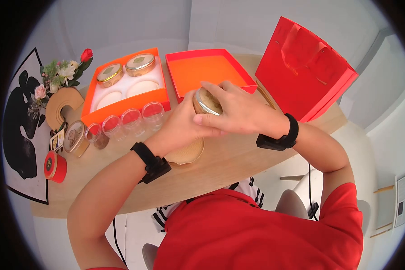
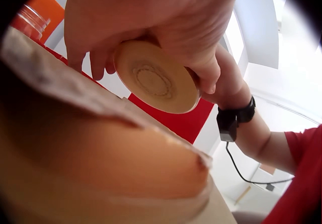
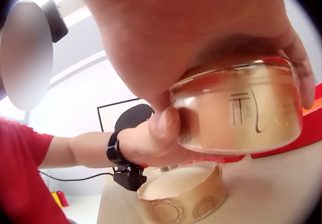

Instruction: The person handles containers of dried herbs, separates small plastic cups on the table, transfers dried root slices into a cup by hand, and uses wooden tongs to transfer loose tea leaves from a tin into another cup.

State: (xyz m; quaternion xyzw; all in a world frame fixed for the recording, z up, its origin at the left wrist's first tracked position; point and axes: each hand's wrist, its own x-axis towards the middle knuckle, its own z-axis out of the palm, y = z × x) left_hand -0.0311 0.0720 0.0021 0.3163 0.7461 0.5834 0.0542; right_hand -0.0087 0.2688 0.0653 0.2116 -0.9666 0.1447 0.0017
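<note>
Both hands hold a low round jar point(image 1: 206, 103) up over the front of the table. My left hand point(image 1: 179, 120) grips its side, and my right hand point(image 1: 245, 110) curls over it from the other side. Through its clear wall point(image 3: 239, 116) pale contents and dark printed strokes show in the right wrist view. Its pale underside point(image 2: 153, 78), with a faint ring mark, faces the left wrist camera. Below the hands stands a round tan container point(image 3: 198, 196), partly hidden by the left wrist in the head view.
An orange box point(image 1: 89, 101) with white foam holds two gold-lidded jars and has two round hollows. Behind the hands lies its red-edged lid or tray point(image 1: 207, 67). A red paper bag point(image 1: 297, 67) stands right. Several clear cups point(image 1: 132, 121), flowers point(image 1: 65, 72) and a red tin point(image 1: 56, 166) are left.
</note>
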